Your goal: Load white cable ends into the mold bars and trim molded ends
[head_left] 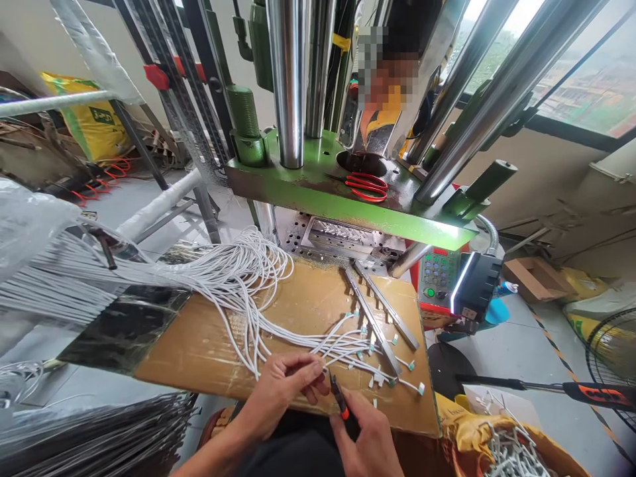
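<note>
My right hand is closed around small cutting pliers with black and orange handles, their tip pointing up and away from me. Just left of that tip, my left hand pinches thumb against fingers; a small dark piece shows at the fingertips, too small to name. Beyond both hands, a bundle of white cables spreads over a brown cardboard sheet. Several cable ends carry pale green and white connectors. Two metal bars lie slantwise by these ends.
A green press plate with red-handled scissors on it stands ahead, above a metal mould. A control panel is to the right. At lower right sits a yellow bag of white scraps; a fan stands beyond.
</note>
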